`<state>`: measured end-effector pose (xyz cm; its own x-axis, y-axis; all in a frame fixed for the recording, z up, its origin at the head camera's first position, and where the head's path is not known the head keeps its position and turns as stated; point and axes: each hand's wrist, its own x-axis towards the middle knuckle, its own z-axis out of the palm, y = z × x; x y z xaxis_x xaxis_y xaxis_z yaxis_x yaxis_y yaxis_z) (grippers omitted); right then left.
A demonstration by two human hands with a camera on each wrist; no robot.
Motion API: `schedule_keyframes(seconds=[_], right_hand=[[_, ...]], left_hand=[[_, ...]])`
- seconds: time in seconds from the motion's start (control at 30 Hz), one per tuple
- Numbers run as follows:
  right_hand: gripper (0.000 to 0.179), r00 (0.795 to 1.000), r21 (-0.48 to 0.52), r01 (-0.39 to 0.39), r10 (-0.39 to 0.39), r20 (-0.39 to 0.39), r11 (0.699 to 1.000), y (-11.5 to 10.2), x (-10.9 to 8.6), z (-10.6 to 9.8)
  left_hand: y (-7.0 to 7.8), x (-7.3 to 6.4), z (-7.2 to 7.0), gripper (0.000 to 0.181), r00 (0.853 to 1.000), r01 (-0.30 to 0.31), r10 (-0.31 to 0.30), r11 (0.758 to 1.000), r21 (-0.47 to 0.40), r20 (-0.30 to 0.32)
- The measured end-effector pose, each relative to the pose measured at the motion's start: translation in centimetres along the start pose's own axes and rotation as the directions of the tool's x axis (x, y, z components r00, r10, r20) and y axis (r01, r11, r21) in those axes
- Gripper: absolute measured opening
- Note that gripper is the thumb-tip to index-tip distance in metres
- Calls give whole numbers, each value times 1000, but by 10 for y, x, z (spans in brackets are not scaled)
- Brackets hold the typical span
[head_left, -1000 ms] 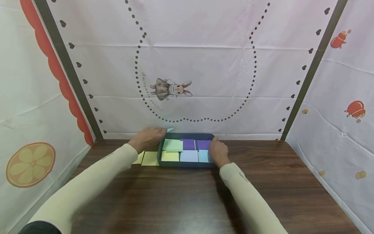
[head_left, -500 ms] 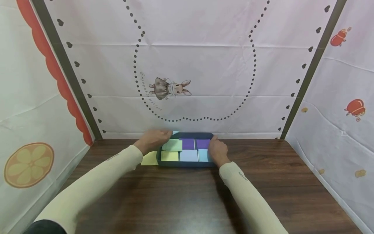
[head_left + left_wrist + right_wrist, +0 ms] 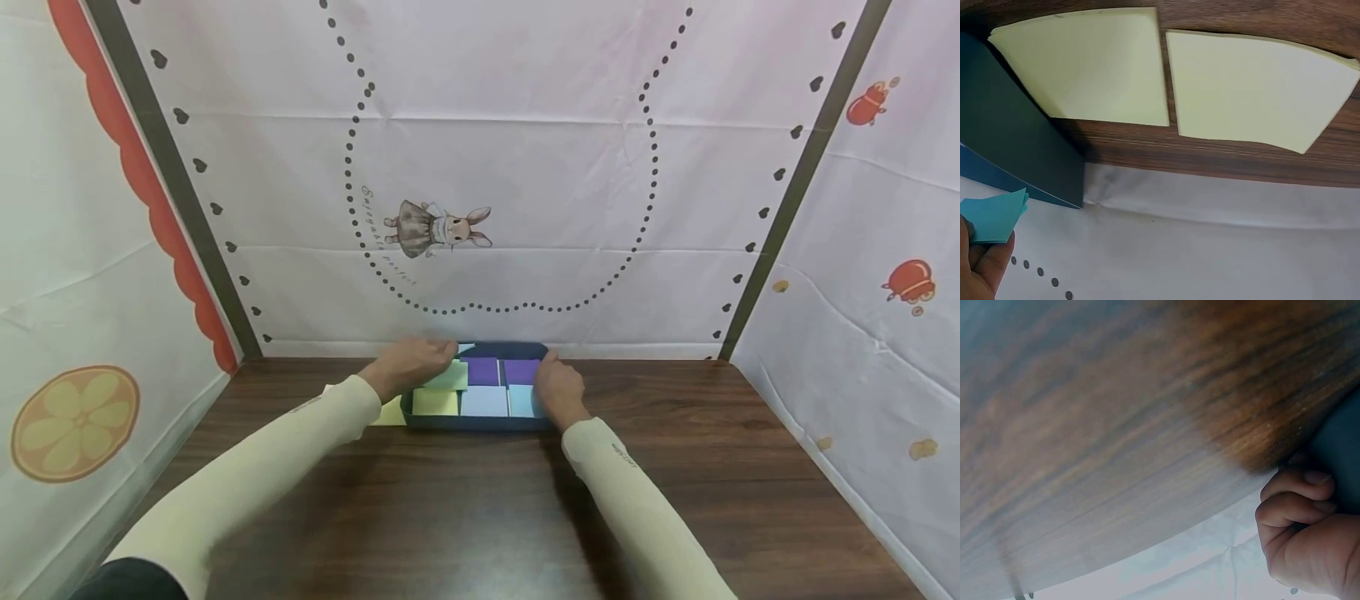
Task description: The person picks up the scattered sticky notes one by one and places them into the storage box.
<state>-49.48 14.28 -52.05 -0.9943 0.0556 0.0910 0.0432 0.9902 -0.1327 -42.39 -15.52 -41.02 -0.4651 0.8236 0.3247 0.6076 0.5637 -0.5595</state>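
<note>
My left hand (image 3: 412, 364) pinches a thin pad of light blue sticky notes (image 3: 994, 217) between thumb and fingers. It is over the back left corner of a dark blue tray (image 3: 480, 423). My right hand (image 3: 561, 390) holds the tray's right end, its fingers (image 3: 1300, 509) curled at the wall in the right wrist view. Inside the tray lie two purple pads (image 3: 480, 372), a pale blue pad (image 3: 484, 401), a brighter blue pad (image 3: 523, 401) and a yellow pad (image 3: 435, 402). A green pad (image 3: 450, 379) lies behind the yellow one, partly hidden by my left hand.
Two yellow sticky-note pads (image 3: 1085, 69) lie side by side on the brown wooden table (image 3: 480, 500), just left of the tray. A white printed cloth (image 3: 525, 183) hangs as a wall right behind the tray, with more cloth at both sides.
My left hand has moved right with the blue sticky notes, from beside the tray's left end to over its back left part. My right hand has stayed on the tray.
</note>
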Motion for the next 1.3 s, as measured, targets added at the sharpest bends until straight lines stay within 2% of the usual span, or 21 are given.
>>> schedule_keyframes(seconds=[0.3,0.5,0.73,1.03,1.3], right_hand=[[34,1000,14,-19,19,17,1000,-1,2,-4],[32,1000,21,-5,5,-8,1000,-2,-3,-8],[25,1000,23,-16,15,9,1000,0,-1,-4],[23,1000,21,-1,1,-10,1000,3,1,4],[21,1000,10,-6,6,-11,1000,3,2,7]], left_hand=[[7,15,-6,13,995,4,2,998,-56,102],[11,21,-5,11,993,12,-3,997,-75,121],[18,33,-3,16,979,25,-3,994,-106,203],[32,52,-4,11,975,37,-1,987,-157,224],[40,64,-2,14,971,16,15,992,-125,240]])
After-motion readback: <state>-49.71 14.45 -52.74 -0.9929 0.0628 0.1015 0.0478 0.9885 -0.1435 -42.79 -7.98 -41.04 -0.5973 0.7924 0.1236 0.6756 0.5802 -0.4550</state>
